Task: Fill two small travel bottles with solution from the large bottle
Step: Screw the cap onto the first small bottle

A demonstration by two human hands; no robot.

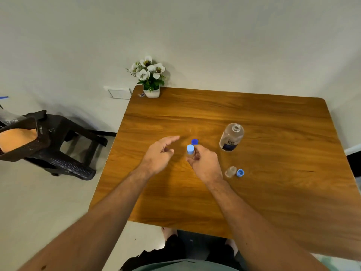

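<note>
My right hand grips a small clear travel bottle with a light blue cap on it, held upright over the middle of the wooden table. My left hand hovers just to its left, fingers apart, holding nothing. A dark blue cap lies on the table right behind the held bottle. The large clear bottle with a dark label stands uncapped to the right. A second small bottle stands uncapped near my right wrist, its light blue cap beside it.
A white pot of white flowers stands at the table's far left corner against the wall. A dark wicker chair with an orange cushion is on the floor to the left. My legs show below the table's near edge.
</note>
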